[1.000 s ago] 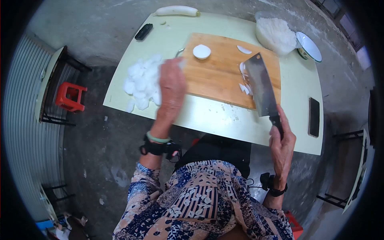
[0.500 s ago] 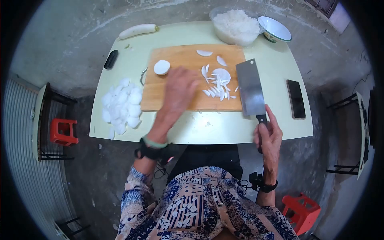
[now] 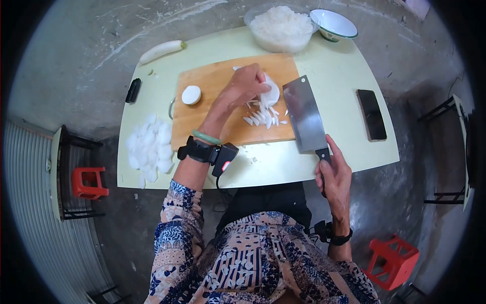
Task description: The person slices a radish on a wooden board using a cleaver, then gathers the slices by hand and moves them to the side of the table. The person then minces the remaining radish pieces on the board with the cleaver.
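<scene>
My left hand (image 3: 248,82) is over the right part of the wooden cutting board (image 3: 202,119), its fingers closed on a thin white radish slice near a larger round slice (image 3: 271,95). Cut white strips (image 3: 260,118) lie just below it. The cleaver (image 3: 306,116) is in my right hand (image 3: 335,175), gripped by its black handle, with the blade flat over the board's right edge. A radish stub (image 3: 191,95) with a white cut face stands on the board's left side.
Left of the board is a pile of white slices (image 3: 149,147), with a black object (image 3: 133,90) and a whole radish (image 3: 162,51) behind. A bowl of white shreds (image 3: 282,30), an empty bowl (image 3: 334,25) and a phone (image 3: 371,115) are also on the table (image 3: 349,76).
My left hand has moved right and forward across the board and closed on a slice. My right hand still holds the cleaver. The whole view has shifted slightly.
</scene>
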Motion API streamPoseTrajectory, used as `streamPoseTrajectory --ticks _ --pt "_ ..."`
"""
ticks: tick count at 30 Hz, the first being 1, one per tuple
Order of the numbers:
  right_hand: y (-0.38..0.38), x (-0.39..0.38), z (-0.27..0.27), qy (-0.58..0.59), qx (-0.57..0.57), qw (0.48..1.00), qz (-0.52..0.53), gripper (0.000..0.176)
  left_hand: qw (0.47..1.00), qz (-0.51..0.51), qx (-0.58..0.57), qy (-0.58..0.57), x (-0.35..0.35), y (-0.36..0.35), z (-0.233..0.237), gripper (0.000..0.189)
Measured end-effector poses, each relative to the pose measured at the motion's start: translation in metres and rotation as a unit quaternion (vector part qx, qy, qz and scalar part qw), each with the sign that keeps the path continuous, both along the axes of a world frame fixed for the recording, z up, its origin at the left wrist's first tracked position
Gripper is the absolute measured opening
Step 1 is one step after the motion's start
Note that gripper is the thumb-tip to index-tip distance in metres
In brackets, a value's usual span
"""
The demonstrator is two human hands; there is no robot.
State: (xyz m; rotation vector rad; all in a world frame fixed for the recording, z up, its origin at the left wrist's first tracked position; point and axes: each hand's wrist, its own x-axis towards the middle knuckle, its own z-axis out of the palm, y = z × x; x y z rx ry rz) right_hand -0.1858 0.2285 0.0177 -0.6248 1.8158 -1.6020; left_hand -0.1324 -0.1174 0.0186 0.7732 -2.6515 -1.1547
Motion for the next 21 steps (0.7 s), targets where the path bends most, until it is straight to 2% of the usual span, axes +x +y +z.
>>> streamPoseTrajectory --ticks 2,3,5,9,12,15,17,21 --pt "0.0 0.001 0.0 0.006 0.001 1.0 -0.001 0.059 0.986 0.054 0.016 0.155 0.009 0.003 -0.004 0.027" --pt "-0.001 0.003 0.001 0.016 0.003 1.0 -0.001 0.059 0.986 0.056 0.017 0.153 0.015 0.006 -0.002 0.027" --pt "-0.004 0.006 0.007 0.026 0.008 1.0 0.003 0.06 0.97 0.129 0.058 0.199 0.028 0.012 0.001 0.026" --pt "-0.008 0.014 0.018 0.048 0.018 0.999 0.013 0.061 0.967 0.182 0.024 0.179 0.048 0.024 0.003 0.025" --pt "-0.014 0.028 0.03 0.037 0.005 0.999 0.029 0.061 0.943 0.211 0.061 0.249 0.054 0.033 -0.006 0.022" --pt "-0.021 0.038 0.031 0.035 -0.002 0.998 0.05 0.061 0.921 0.245 0.131 0.273 0.059 0.044 -0.004 0.021" --pt "-0.023 0.039 0.028 0.038 -0.004 0.998 0.056 0.061 0.888 0.266 0.257 0.273 0.065 0.051 0.004 0.024" --pt "-0.026 0.035 0.02 0.038 0.008 0.998 0.039 0.06 0.847 0.239 0.32 0.352 0.081 0.052 -0.006 0.023"
